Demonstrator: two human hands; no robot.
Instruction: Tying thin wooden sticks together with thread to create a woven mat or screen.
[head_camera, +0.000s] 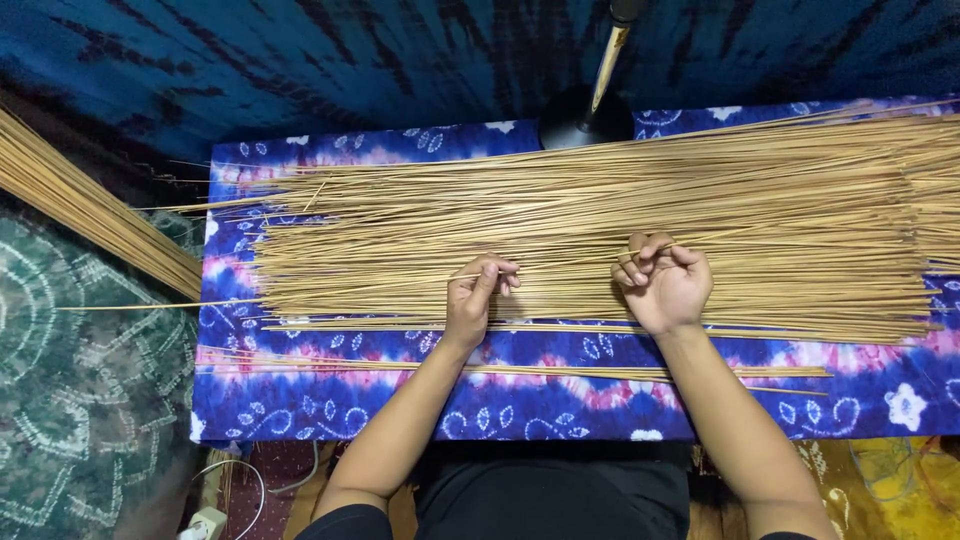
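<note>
1. The left hand (475, 300) was held over the near edge of a wide layer of thin, straw-coloured sticks (600, 235), with its forearm angled up from the lower left.
2. Its thumb and fingertips were pinched together on a single thin stick (560, 264) that ran sideways towards the other hand.
3. The right hand (665, 285) was turned palm up, fingers curled inward and closed on the same stick.
4. The sticks were spread lengthwise across a blue and purple tie-dyed cloth (560, 400), with a few loose ones nearer the body.
5. A second bundle of tan sticks (90, 205) was seen slanting at the left.
6. A black lamp base with a brass stem (590, 110) stood beyond the layer.
</note>
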